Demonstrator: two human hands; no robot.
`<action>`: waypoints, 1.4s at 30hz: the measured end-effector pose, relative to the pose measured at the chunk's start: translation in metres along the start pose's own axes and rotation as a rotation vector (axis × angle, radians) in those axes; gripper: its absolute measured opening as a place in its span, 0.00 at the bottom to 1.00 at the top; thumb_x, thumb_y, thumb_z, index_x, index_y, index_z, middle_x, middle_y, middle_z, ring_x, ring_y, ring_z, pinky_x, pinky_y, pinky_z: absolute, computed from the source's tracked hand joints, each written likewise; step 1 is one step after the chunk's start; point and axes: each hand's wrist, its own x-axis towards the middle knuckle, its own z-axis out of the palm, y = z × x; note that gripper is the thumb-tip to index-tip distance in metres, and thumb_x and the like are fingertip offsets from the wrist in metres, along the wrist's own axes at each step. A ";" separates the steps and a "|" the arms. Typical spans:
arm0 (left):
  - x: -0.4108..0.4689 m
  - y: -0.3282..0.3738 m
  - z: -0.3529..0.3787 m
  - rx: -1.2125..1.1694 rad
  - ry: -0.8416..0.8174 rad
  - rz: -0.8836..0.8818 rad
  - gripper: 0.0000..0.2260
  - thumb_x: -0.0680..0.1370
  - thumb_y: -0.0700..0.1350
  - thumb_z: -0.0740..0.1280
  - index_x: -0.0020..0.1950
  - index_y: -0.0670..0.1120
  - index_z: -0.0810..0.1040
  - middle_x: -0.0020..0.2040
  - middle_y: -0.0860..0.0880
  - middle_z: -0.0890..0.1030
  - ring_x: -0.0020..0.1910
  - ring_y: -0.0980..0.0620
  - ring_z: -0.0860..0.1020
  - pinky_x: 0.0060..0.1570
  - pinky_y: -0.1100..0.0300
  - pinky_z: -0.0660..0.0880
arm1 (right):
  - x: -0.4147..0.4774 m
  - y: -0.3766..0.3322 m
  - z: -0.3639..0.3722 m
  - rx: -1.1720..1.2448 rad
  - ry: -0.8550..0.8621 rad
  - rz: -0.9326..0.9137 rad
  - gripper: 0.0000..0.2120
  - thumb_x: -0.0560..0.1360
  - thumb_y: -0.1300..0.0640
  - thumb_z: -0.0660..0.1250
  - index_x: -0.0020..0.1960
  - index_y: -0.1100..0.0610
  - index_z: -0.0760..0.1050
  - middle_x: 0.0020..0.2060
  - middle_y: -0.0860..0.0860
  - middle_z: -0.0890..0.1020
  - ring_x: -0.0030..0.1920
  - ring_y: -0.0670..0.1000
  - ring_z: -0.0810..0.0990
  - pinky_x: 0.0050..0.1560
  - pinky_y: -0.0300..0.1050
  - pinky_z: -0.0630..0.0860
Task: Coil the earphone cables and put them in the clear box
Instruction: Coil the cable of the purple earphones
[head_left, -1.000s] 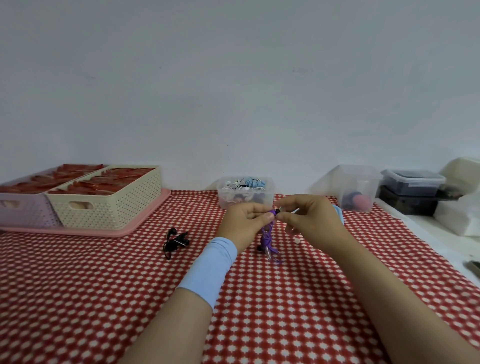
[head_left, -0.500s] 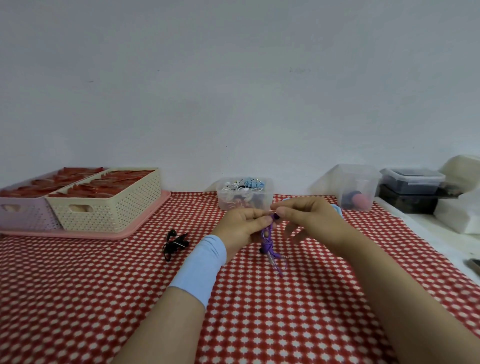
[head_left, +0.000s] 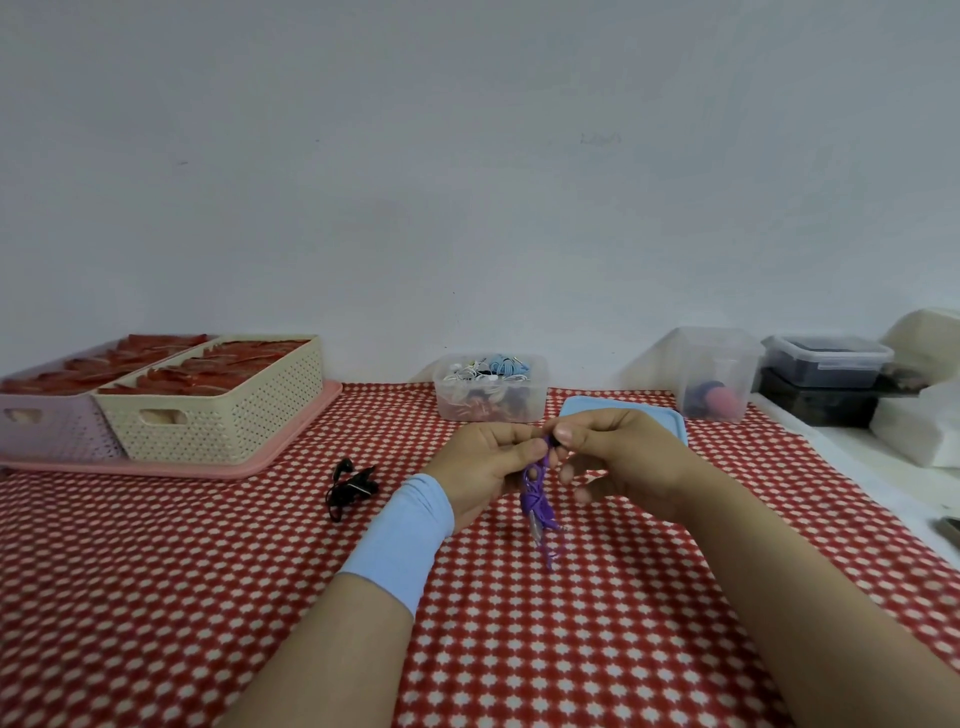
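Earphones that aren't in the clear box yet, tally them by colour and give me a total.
Purple earphones: 1, held between the left hand and the right hand
Black earphones: 1, lying on the checked tablecloth
Total: 2

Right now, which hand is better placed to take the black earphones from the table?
Left. The black earphones lie just left of the left hand; the right hand is farther, across the purple cable both hands hold.
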 end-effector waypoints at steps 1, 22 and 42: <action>0.000 0.000 0.001 -0.020 -0.003 -0.006 0.09 0.80 0.35 0.64 0.54 0.42 0.82 0.43 0.46 0.85 0.43 0.51 0.84 0.46 0.58 0.81 | 0.000 0.000 0.000 0.005 -0.007 -0.003 0.07 0.73 0.54 0.71 0.47 0.54 0.87 0.40 0.54 0.85 0.36 0.49 0.82 0.32 0.44 0.79; 0.003 0.002 -0.002 -0.080 0.205 -0.023 0.05 0.77 0.33 0.69 0.52 0.38 0.81 0.46 0.41 0.84 0.43 0.48 0.83 0.44 0.57 0.81 | 0.006 0.006 0.003 -0.366 0.130 -0.040 0.07 0.76 0.47 0.73 0.52 0.48 0.83 0.45 0.44 0.87 0.36 0.44 0.83 0.34 0.34 0.75; -0.002 0.007 -0.016 0.269 0.325 0.056 0.09 0.72 0.35 0.75 0.51 0.39 0.83 0.39 0.43 0.86 0.35 0.47 0.85 0.36 0.58 0.82 | 0.015 0.017 0.006 -0.919 0.072 -0.103 0.09 0.73 0.52 0.75 0.52 0.51 0.85 0.43 0.50 0.85 0.46 0.51 0.82 0.50 0.47 0.78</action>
